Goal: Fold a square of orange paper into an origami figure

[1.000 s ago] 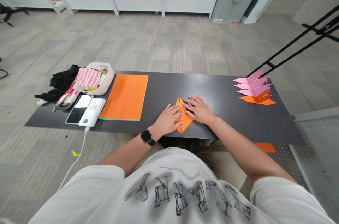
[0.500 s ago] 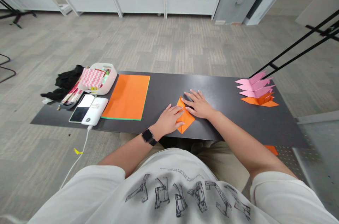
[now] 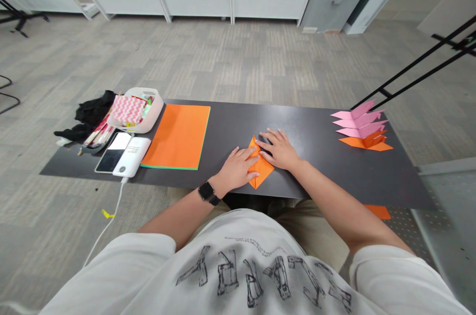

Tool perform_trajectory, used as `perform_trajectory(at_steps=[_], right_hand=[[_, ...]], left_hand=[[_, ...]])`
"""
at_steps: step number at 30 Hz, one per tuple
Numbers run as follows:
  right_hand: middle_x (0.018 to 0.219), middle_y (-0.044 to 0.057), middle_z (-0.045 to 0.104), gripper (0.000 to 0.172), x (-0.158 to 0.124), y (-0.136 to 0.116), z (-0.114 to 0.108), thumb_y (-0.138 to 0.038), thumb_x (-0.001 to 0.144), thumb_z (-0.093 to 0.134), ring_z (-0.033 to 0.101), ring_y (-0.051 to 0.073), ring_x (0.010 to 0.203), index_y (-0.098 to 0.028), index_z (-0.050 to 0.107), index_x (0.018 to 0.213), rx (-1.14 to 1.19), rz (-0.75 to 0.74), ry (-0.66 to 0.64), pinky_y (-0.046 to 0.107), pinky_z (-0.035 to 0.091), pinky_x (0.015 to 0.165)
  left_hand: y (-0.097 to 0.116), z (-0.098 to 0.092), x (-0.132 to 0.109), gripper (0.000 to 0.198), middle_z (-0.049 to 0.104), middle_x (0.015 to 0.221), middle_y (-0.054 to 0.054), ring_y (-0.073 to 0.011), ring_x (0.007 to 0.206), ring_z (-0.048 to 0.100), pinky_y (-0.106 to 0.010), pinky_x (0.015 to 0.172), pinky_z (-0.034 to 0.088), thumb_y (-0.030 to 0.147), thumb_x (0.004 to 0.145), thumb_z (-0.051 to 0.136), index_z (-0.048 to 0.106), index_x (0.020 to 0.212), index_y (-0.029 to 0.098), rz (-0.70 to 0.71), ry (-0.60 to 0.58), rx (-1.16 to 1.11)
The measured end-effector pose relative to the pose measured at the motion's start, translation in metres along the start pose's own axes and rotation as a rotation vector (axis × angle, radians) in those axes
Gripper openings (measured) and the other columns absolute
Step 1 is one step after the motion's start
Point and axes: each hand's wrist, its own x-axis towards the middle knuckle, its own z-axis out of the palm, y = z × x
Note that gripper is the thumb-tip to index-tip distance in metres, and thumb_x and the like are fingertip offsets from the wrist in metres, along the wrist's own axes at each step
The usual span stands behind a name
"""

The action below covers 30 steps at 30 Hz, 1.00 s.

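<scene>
Right of the paper stack (image 3: 176, 136) on the desk (image 3: 308, 126), the folded orange paper (image 3: 263, 171) lies partly beneath the left hand (image 3: 236, 168), flat and ungripping, seemingly to pin its layers, while the right hand (image 3: 280, 151), spread open, apparently steadies its edge.

Compared with one second earlier, the person's right hand (image 3: 281, 150) has shifted slightly forward, away from the body. Its fingers, previously closer together along the upper right side of the folded, diamond-shaped orange paper (image 3: 263, 173), are now spread wider, mostly over the dark grey, smooth-topped table (image 3: 316, 131). More of the paper's right side is exposed as a result. The camera view has turned slightly left; more of a black, splayed-leg stand (image 3: 20, 19) now shows at the edge.
</scene>
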Motion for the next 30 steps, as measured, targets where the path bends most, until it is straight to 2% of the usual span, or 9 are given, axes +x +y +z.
perform_trajectory(at_steps=[4,11,17,21,26,30], right_hand=[[0.167,0.012,0.055,0.055,0.0,-0.003,0.001,-0.039,0.107,0.059,0.039,0.041,0.16,-0.032,0.059,0.161,-0.035,0.008,-0.021,0.07,0.021,0.132],[0.17,0.014,0.051,0.055,0.001,-0.008,-0.002,-0.039,0.108,0.054,0.035,0.044,0.162,-0.028,0.058,0.162,-0.108,0.004,-0.045,0.073,0.019,0.131],[0.172,0.014,0.049,0.06,0.007,-0.013,-0.006,-0.04,0.105,0.058,0.033,0.046,0.163,-0.028,0.056,0.164,-0.103,0.027,-0.06,0.075,0.016,0.131],[0.172,0.015,0.048,0.063,0.013,-0.011,-0.001,-0.042,0.104,0.056,0.033,0.046,0.162,-0.025,0.054,0.165,-0.115,0.041,-0.061,0.076,0.016,0.131],[0.167,0.019,0.052,0.066,0.015,-0.009,0.005,-0.047,0.106,0.054,0.036,0.046,0.16,-0.018,0.052,0.165,-0.085,0.111,0.009,0.074,0.019,0.132],[0.165,0.018,0.054,0.055,0.009,-0.013,0.003,-0.043,0.109,0.05,0.038,0.042,0.16,-0.021,0.059,0.159,-0.052,0.123,0.066,0.071,0.024,0.132]], left_hand=[[-0.002,0.0,0.001,0.051,0.052,0.169,-0.011,-0.0329,0.153,0.049,-0.061,0.133,0.032,0.045,0.101,0.071,0.065,0.148,0.027,0.015,0.0,0.012],[-0.003,-0.003,0.004,0.053,0.058,0.162,-0.013,-0.0341,0.155,0.045,-0.06,0.136,0.026,0.049,0.1,0.073,0.067,0.146,0.023,0.041,0.012,0.032],[-0.003,-0.005,0.005,0.054,0.058,0.161,-0.014,-0.0343,0.152,0.049,-0.061,0.134,0.029,0.046,0.099,0.073,0.064,0.147,0.023,0.056,-0.002,0.036],[-0.003,-0.005,0.006,0.055,0.057,0.162,-0.014,-0.0345,0.151,0.05,-0.061,0.133,0.03,0.047,0.098,0.074,0.065,0.146,0.023,0.054,-0.001,0.042],[-0.003,-0.007,0.006,0.06,0.056,0.164,-0.013,-0.0341,0.152,0.05,-0.062,0.133,0.031,0.048,0.099,0.074,0.06,0.152,0.024,0.033,-0.004,0.019],[-0.003,-0.006,0.007,0.068,0.054,0.167,-0.014,-0.0335,0.154,0.049,-0.061,0.133,0.029,0.048,0.099,0.074,0.053,0.159,0.023,0.019,-0.003,-0.009]])
